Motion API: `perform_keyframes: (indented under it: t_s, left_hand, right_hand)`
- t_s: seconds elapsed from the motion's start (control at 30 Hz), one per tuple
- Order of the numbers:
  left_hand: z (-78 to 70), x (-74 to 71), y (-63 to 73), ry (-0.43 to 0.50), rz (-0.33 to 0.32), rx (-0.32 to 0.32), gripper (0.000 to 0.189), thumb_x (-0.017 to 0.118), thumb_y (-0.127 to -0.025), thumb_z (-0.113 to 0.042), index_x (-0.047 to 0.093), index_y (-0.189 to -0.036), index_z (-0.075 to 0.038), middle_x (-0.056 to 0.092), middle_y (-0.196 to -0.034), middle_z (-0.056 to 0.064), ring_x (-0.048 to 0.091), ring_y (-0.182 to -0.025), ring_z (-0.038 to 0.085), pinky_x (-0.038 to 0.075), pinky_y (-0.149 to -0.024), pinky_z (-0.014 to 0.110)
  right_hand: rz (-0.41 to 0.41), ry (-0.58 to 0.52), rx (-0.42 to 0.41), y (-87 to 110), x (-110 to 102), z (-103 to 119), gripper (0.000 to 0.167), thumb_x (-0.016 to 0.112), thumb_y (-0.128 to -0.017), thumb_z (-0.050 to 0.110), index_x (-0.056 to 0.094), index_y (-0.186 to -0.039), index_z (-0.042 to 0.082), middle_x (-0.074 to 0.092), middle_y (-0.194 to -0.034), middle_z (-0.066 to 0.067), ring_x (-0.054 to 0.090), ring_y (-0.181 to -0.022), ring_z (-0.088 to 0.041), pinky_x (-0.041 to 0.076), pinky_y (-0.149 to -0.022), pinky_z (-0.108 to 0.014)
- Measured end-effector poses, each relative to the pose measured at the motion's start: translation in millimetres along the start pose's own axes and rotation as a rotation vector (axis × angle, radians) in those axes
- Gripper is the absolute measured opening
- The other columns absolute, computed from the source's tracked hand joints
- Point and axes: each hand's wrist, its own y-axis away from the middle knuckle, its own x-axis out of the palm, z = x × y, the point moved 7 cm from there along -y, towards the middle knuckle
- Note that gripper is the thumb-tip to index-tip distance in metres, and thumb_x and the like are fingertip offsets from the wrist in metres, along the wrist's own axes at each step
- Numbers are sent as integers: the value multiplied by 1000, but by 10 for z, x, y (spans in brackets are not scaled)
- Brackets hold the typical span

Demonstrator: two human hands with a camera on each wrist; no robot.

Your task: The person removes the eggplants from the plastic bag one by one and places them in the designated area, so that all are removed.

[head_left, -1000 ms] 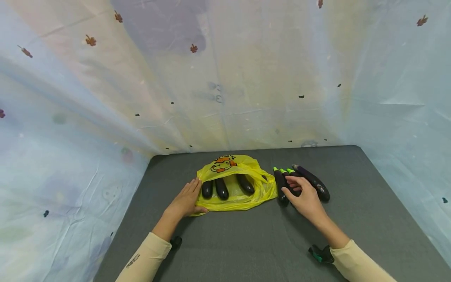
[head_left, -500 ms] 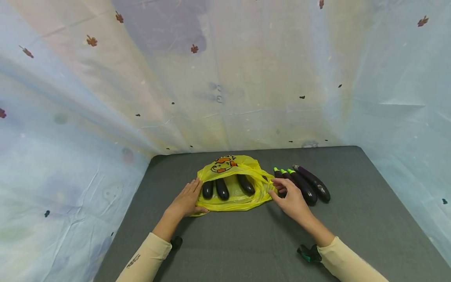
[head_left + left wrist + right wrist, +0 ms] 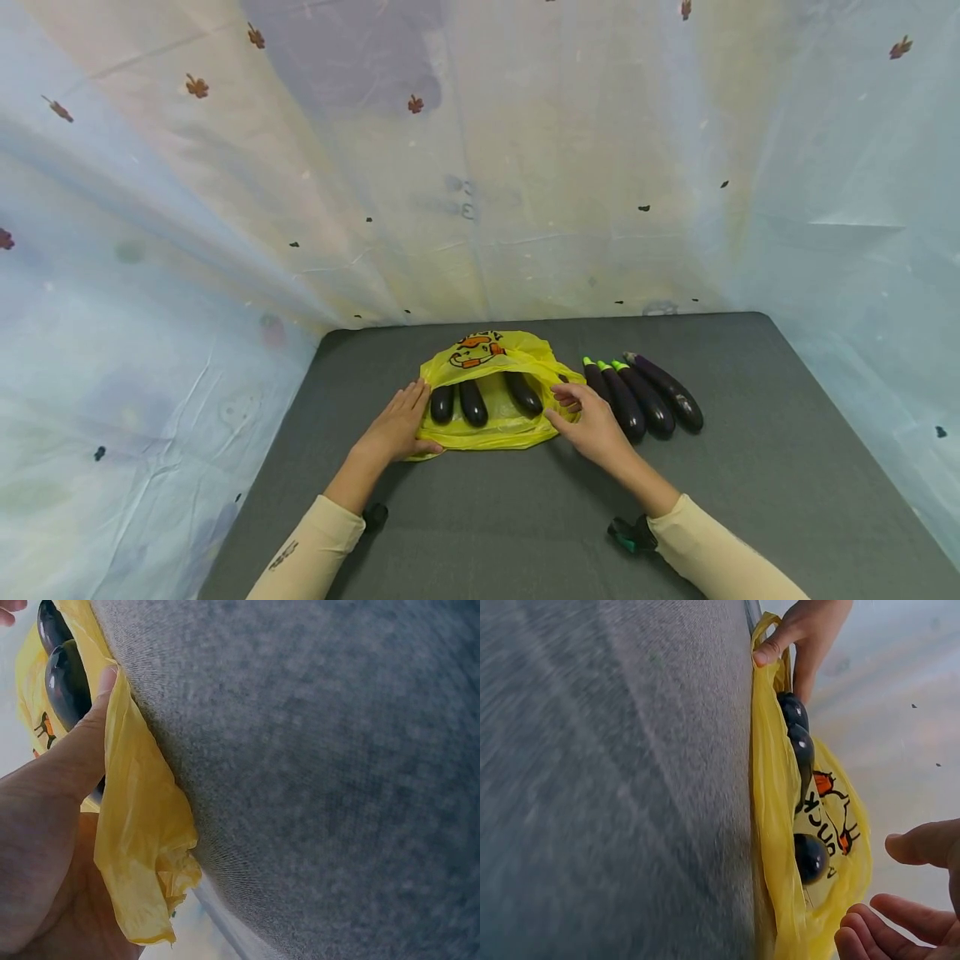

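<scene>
A yellow plastic bag [image 3: 491, 437] with a cartoon print lies on the grey table, its mouth toward me. Inside it three dark eggplants show: one on the left [image 3: 442, 405], one beside it [image 3: 473, 403] and one farther right [image 3: 523, 394]. My left hand [image 3: 393, 425] rests on the bag's left edge, fingers straight; its thumb [image 3: 82, 739] presses at the mouth's lower rim. Over the bag's right end hovers my right hand [image 3: 592, 425], thumb and fingers apart with nothing between them. Several more eggplants [image 3: 647, 398] lie side by side just right of it.
The grey table [image 3: 495, 525] ends at a far edge near a pale patterned curtain [image 3: 525, 167], which also hangs along both sides. Dark straps [image 3: 632, 533] sit at my wrists.
My right hand has moved left, from above the loose eggplants to the bag's right end, uncovering them. My left hand and the bag have stayed put.
</scene>
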Motion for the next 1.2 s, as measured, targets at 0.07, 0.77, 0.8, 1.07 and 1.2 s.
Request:
perform_keyframes:
  t_s: [0.07,0.77,0.8,1.07,1.2]
  left_hand:
    - [4,5,-1,-1,-2,1,117,80,-93,-56,16,-170,3,10,-178,23,13,-165,39,14,-135,53]
    - [18,22,-11,-4,-5,-3,116,80,-93,-56,16,-171,3,9,-179,22,13,-165,39,13,-135,52]
    - [17,22,-10,-6,-3,-4,116,80,-93,-56,16,-171,2,9,-179,22,13,-165,39,13,-135,51]
    - [10,16,-1,1,5,-12,116,79,-93,-56,16,-171,2,10,-179,22,13,-165,39,14,-135,52]
    - [9,16,0,0,8,-14,116,79,-93,-56,16,-171,2,9,-179,22,13,-165,39,14,-135,52]
  right_hand:
    - [9,-8,3,-22,42,17,45,81,-98,15,67,-137,-4,69,-124,-18,67,-113,-34,59,-99,-54]
    - [42,2,85,-155,265,-85,42,80,-99,14,68,-134,-5,70,-117,-19,69,-106,-35,60,-94,-52]
    - [44,5,86,-156,272,-90,42,80,-99,14,68,-134,-5,70,-117,-19,69,-106,-35,60,-93,-52]
    - [55,33,111,-173,319,-145,43,80,-99,15,68,-135,-5,69,-118,-19,68,-106,-34,59,-93,-51]
    - [55,36,122,-182,334,-161,43,80,-99,16,68,-135,-4,69,-116,-17,68,-104,-32,59,-93,-51]
